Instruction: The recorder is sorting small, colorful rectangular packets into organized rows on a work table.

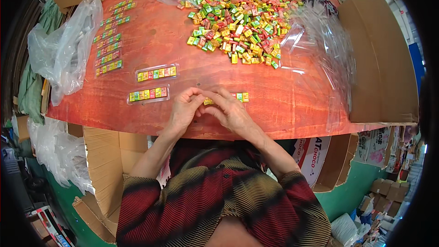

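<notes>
My left hand (184,108) and my right hand (232,113) meet near the table's front edge, fingers curled together around a row of small coloured boxes (208,101). A yellow one shows between the fingertips; the right end of the row sticks out past my right hand, and its middle is hidden under the fingers. Left of my hands lies a clear plastic tray (148,94) filled with a row of yellow, green and red boxes. Just beyond it is another filled tray (156,73).
A big heap of loose small boxes (242,13) covers the far middle. Several filled trays (109,55) line the left. Empty clear trays (320,41) pile up at right beside a cardboard box (384,59). A plastic bag (68,41) hangs over the left edge of the red table (183,41).
</notes>
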`<state>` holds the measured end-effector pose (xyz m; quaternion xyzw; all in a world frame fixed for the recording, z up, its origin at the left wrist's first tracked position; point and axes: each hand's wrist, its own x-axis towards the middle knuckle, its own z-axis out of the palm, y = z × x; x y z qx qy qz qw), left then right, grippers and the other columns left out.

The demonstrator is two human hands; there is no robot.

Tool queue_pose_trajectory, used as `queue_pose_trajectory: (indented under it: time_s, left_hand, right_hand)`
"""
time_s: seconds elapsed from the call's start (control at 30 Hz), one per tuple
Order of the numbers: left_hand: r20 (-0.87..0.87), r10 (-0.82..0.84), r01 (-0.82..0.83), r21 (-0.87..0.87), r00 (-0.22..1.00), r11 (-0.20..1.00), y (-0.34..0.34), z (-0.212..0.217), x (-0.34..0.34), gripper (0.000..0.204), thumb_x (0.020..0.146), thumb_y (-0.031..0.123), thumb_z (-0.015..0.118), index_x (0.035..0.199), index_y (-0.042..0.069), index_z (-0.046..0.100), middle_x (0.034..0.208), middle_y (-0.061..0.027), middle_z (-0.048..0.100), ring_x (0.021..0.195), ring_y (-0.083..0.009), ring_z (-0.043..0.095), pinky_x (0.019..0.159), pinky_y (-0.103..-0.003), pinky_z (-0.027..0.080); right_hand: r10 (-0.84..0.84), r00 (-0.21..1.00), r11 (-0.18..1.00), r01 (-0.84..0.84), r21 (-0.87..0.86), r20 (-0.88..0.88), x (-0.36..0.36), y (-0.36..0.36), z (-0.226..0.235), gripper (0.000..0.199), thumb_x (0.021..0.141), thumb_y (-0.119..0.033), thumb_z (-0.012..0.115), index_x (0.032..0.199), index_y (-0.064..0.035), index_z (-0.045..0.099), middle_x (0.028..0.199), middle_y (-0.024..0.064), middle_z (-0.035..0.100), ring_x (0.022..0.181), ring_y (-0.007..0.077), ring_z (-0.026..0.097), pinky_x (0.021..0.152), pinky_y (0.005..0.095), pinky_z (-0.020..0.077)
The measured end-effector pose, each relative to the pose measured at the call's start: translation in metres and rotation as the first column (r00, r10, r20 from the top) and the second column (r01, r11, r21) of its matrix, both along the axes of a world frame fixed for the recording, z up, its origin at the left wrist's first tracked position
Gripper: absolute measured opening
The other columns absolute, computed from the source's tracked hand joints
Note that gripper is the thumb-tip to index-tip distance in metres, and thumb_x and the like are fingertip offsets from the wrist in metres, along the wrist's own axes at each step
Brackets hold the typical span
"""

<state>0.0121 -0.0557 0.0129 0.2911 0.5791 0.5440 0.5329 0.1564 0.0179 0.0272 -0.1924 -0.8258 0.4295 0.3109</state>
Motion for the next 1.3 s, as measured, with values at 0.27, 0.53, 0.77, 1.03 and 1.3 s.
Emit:
queue_pose_trajectory:
  time_s: [0.27,0.53,0.77,1.03,1.3]
  left_hand:
    - [-0.033,-0.101,0.097,-0.110,0.994,0.989,0.002,-0.002,0.015,0.014,0.084,0.012,0.055,0.094,0.002,0.058,0.063,-0.0016,0.057,0.053,-0.0082,0.051,0.048,-0.021,0.042]
    - [-0.869,0.033,0.176,0.138,0.494,0.975,-0.011,-0.006,0.005,0.035,0.071,0.014,0.067,0.102,0.001,0.056,0.088,-0.0131,0.052,0.079,-0.0295,0.055,0.067,-0.035,0.045]
    - [-0.851,-0.130,0.217,-0.019,0.509,0.976,-0.001,-0.010,0.002,0.044,0.068,0.014,0.069,0.109,0.005,0.054,0.092,-0.0122,0.051,0.084,-0.0294,0.054,0.070,-0.037,0.045]
    - [-0.860,-0.193,0.252,-0.078,0.472,0.965,0.005,-0.002,0.002,0.050,0.068,0.017,0.070,0.113,0.009,0.050,0.094,-0.0136,0.050,0.085,-0.0335,0.055,0.071,-0.041,0.045]
    - [-0.884,-0.184,0.244,-0.082,0.430,0.966,0.006,-0.003,0.003,0.046,0.068,0.018,0.070,0.109,0.008,0.053,0.094,-0.0137,0.049,0.084,-0.0335,0.055,0.070,-0.041,0.046]
  right_hand:
    - [-0.064,0.982,0.994,0.078,-0.070,0.178,0.021,0.001,-0.011,0.019,0.078,-0.001,0.059,0.096,-0.0023,0.056,0.089,0.0093,0.056,0.075,0.0205,0.057,0.064,0.0279,0.0458]
    - [-0.401,0.911,0.756,0.388,-0.528,0.095,0.056,0.028,-0.020,0.008,0.081,-0.004,0.059,0.089,-0.0018,0.058,0.071,0.0010,0.058,0.063,0.0064,0.051,0.059,0.0217,0.0438]
    - [-0.244,0.959,0.857,0.283,-0.430,0.145,0.010,0.021,-0.025,0.014,0.078,-0.006,0.059,0.091,-0.0016,0.060,0.078,0.0130,0.060,0.068,0.0240,0.058,0.062,0.0322,0.0459]
    - [-0.236,0.950,0.965,0.254,-0.065,0.206,-0.008,0.016,-0.020,0.012,0.074,-0.004,0.059,0.086,-0.0037,0.060,0.079,0.0136,0.059,0.077,0.0320,0.056,0.069,0.0377,0.0443]
    - [-0.197,0.970,0.975,0.209,-0.076,0.145,-0.010,0.015,-0.023,0.010,0.074,-0.006,0.060,0.084,-0.0040,0.060,0.079,0.0120,0.059,0.079,0.0305,0.056,0.068,0.0376,0.0439]
